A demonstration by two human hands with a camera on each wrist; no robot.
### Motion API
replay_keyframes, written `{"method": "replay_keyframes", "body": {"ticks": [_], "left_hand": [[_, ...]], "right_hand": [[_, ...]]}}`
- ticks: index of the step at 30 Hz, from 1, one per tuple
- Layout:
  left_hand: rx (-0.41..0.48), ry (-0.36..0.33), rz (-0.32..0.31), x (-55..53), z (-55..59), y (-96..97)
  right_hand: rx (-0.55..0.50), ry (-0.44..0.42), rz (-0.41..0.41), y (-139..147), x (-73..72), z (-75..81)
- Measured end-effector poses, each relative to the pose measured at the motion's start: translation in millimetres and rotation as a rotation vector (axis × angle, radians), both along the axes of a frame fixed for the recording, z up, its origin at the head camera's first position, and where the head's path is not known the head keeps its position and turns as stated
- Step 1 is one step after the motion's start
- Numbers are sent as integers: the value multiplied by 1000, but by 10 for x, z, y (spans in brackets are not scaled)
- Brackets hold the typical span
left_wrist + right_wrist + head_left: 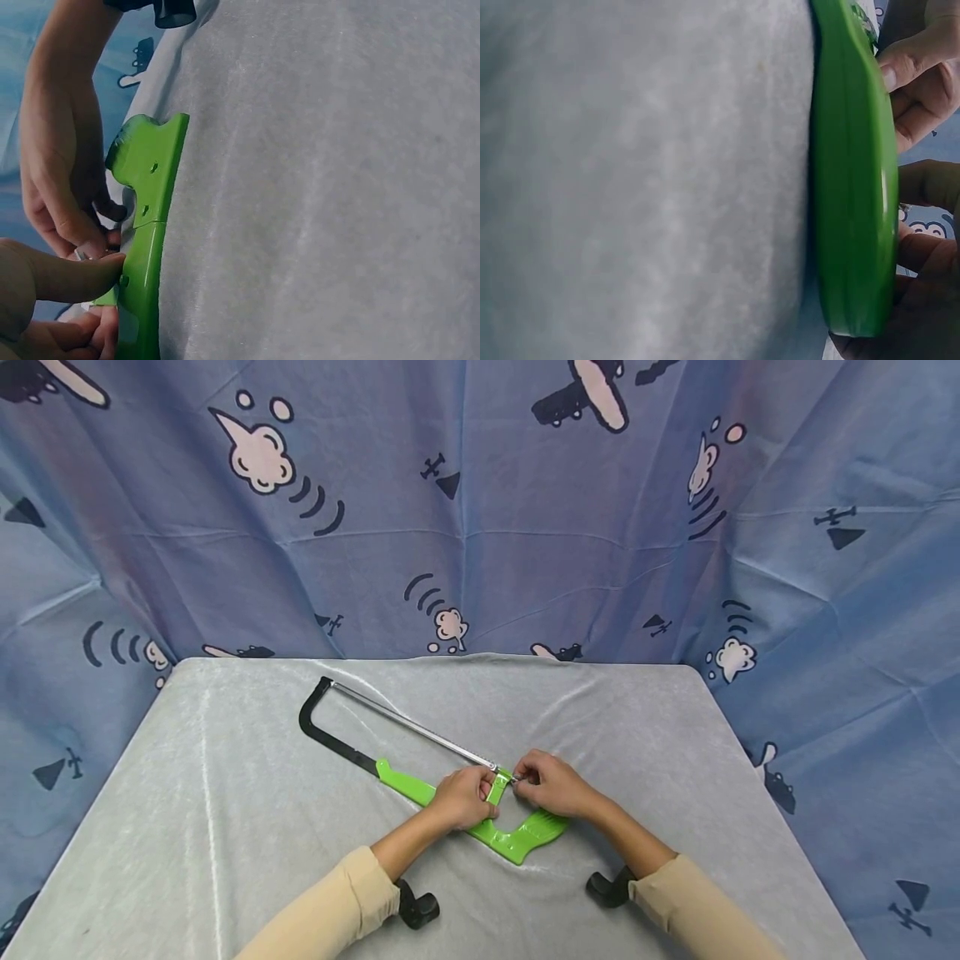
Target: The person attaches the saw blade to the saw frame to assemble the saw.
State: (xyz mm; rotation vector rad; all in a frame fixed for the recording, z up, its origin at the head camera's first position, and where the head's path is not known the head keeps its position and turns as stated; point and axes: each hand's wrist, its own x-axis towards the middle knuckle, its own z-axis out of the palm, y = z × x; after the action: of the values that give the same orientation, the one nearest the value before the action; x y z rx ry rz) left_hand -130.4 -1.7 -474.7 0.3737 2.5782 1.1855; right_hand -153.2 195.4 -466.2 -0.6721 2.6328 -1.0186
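A hacksaw lies aslant on the table, with a bright green handle [517, 845], a black front frame [337, 745] and a silver blade bar [412, 725] along its far side. My left hand [461, 797] grips the green upright beside the handle opening, thumb on the near side in the left wrist view. At the near end of the bar, my right hand [555, 785] pinches a small metal fitting, mostly hidden by the fingertips. The right wrist view has the handle [855, 187] up close, partly covering both hands.
A pale grey cloth covers the table [247, 860]. Behind it and at both sides hangs a blue curtain [510, 527] printed with planes and clouds. Black wrist mounts [417, 906] sit at both sleeves, close over the cloth.
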Motion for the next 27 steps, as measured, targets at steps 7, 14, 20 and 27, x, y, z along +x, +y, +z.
{"method": "replay_keyframes", "body": {"ticks": [7, 14, 20, 27], "left_hand": [[6, 8, 7, 6, -10, -1], [-1, 12, 5, 9, -41, -2], [9, 18, 5, 14, -46, -1], [7, 18, 4, 15, -53, 2]], "right_hand": [[-13, -9, 14, 5, -10, -12], [22, 22, 28, -14, -16, -27], [79, 75, 13, -43, -14, -52], [92, 115, 13, -51, -8, -59]]}}
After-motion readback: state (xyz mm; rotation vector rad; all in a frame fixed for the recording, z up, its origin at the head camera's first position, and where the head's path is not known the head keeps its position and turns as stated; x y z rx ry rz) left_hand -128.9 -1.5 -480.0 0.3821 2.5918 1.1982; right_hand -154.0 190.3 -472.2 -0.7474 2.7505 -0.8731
